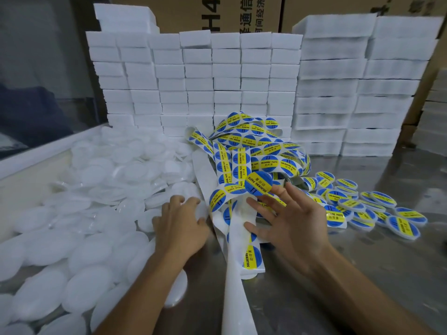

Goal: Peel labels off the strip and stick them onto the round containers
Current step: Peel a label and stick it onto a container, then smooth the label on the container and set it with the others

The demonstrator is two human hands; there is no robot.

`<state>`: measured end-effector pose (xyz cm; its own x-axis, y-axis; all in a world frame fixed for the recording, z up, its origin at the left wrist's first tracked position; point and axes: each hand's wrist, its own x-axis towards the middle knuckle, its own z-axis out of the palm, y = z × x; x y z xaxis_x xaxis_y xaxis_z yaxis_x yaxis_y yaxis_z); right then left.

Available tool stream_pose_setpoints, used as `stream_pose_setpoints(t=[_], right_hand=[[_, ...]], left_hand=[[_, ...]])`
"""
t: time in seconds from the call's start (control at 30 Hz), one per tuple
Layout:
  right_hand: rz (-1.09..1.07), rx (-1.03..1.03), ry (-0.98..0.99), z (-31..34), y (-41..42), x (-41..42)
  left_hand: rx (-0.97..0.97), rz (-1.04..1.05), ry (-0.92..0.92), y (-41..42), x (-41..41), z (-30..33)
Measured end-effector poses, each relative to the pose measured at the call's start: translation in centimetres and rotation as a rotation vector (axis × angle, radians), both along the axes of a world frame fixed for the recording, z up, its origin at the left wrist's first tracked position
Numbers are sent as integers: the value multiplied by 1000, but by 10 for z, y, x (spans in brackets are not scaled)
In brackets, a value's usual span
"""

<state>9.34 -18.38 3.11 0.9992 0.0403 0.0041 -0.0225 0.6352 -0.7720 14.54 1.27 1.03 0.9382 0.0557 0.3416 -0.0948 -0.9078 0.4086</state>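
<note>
Right hand (287, 228), fingers spread, carries a glossy round label (258, 183) on a fingertip; left hand (183, 226) curls over smooth white containers (96, 238) at nine o'clock; foam blocks (205, 81) at twelve.

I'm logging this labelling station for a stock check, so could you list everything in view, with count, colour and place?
Unlabelled round containers: too many to count, white, heaped on the left.
Labelled round containers: about twenty, white with blue and yellow labels, piled on the right.
Label strip: one tangled heap, blue and yellow labels on white backing, centre, with its tail running toward the camera.
Peeled label: one, blue with a yellow band, stuck to a right fingertip.
White boxes: many, stacked in a wall behind.
Cardboard cartons: brown, at least two, behind the boxes.
Table: one, shiny metal.
Left hand: grips a white container.
Right hand: fingers spread, carrying the label.
</note>
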Motion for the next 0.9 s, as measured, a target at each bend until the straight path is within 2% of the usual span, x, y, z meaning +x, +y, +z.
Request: stream_pose_setpoints(t=[0.07, 0.23, 0.43, 0.53, 0.67, 0.8, 0.9], right_hand=[[-8, 5, -13, 1, -1, 0], [-2, -14, -34, 1, 0, -1], [14, -31, -38, 1, 1, 0], [14, -41, -42, 1, 1, 0], [9, -42, -41, 1, 2, 0], [9, -47, -37, 1, 1, 0], [9, -47, -31, 1, 1, 0]], left_hand=[[126, 16, 95, 3, 2, -4], [116, 83, 28, 4, 3, -3], [56, 39, -2, 3, 3, 0], [142, 45, 76, 2, 4, -2], [191, 80, 34, 1, 4, -1], [71, 75, -106, 2, 3, 1], [-229, -3, -344, 1, 0, 6]])
